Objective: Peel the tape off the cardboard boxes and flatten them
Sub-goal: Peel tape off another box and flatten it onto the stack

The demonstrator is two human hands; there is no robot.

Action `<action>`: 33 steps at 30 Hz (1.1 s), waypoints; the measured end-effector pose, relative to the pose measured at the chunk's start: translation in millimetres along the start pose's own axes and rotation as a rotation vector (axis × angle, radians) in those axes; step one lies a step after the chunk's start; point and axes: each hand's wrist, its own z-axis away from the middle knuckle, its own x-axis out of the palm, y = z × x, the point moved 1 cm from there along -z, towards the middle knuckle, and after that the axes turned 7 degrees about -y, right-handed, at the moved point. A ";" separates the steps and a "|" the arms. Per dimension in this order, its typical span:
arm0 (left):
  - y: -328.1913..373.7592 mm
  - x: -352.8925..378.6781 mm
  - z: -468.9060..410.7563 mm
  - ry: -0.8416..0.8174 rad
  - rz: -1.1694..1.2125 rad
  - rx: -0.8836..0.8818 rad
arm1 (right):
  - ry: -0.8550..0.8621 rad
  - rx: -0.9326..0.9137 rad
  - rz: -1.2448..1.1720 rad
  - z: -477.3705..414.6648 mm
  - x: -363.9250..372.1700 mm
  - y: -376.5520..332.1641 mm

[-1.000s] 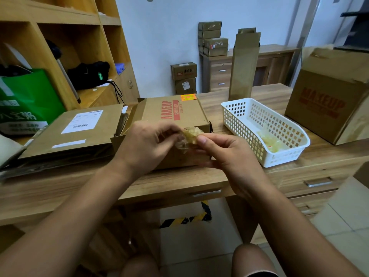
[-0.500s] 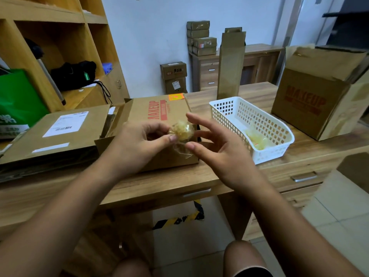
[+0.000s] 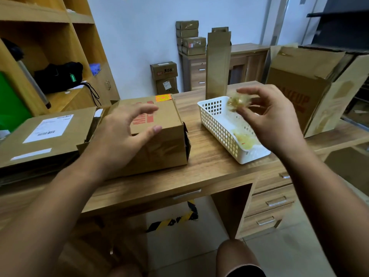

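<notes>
- Wooden desk (image 3: 209,164) with drawers spans the view, seen from above by a person reaching both arms forward.
- Left hand (image 3: 119,140), at 9 o'clock of centre, is released: fingers spread and lightly bent, holding nothing. It hovers over the box (image 3: 167,144); whether it touches the cardboard cannot be told.
- Right hand (image 3: 275,124), at 2 o'clock, pinches a crumpled tape ball (image 3: 238,100) between thumb and fingertips, other fingers loose. The ball hangs above the far end of the basket (image 3: 219,126).
- That box stands at centre, not flattened, red print and an orange sticker on top. A glossy band on its near face looks like tape left to peel.
- Inside the white basket, at 3 o'clock of the box, lies a tape wad (image 3: 243,137).
- Flat boxes (image 3: 46,134) are stacked at 9 o'clock of the box, the top one bearing a white label. These look done.
- Big box (image 3: 299,92) stands at 2 o'clock, flaps open, pale tape patches on its side; it looks untouched.
- Tall box (image 3: 218,62) stands upright at 12 o'clock, behind the basket.
- Judged progress: partway. Some boxes are flat and some tape is binned; three boxes on the desk remain standing.
- Farther off, small boxes (image 3: 190,44) are piled on another desk by the wall, with more on the floor.
</notes>
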 end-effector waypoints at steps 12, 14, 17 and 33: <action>-39.0 9.8 2.4 -0.155 -0.234 -0.190 | -0.499 0.083 0.501 4.5 18.1 60.9; -39.9 9.7 2.0 -0.152 -0.216 -0.186 | -0.527 0.120 0.485 6.4 21.8 64.5; -43.1 10.4 2.5 -0.152 -0.204 -0.185 | -0.565 0.192 0.460 6.2 23.3 66.3; -49.9 6.1 12.9 -0.113 -0.140 -0.032 | -0.408 0.221 0.191 -6.6 19.0 77.3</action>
